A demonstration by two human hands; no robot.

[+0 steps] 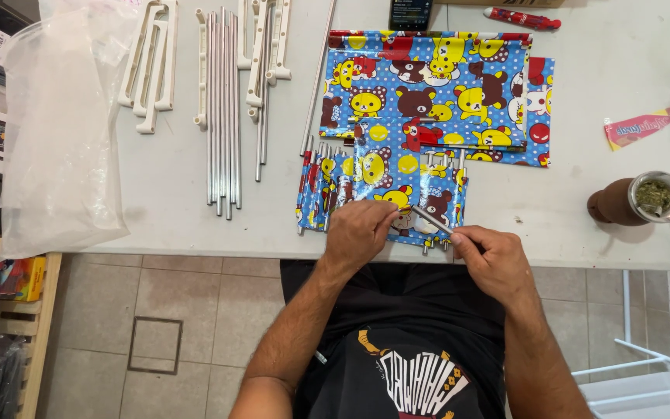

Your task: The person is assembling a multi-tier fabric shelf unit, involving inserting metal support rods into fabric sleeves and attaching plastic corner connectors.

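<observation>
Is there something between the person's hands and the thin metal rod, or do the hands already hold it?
Nothing visible stands between them. The right hand pinches the metal rod at its near end, and the left hand touches it over the bear-print fabric sheet at the table edge.

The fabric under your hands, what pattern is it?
Blue fabric with cartoon bears, brown and yellow; head view.

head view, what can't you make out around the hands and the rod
- Rod, head view: its near end is hidden inside the right hand.
- Left hand: fingertips curl under, so the grip is unclear.
- Printed fabric: its near edge is covered by both hands.
- Phone: cut off by the top edge.
</observation>
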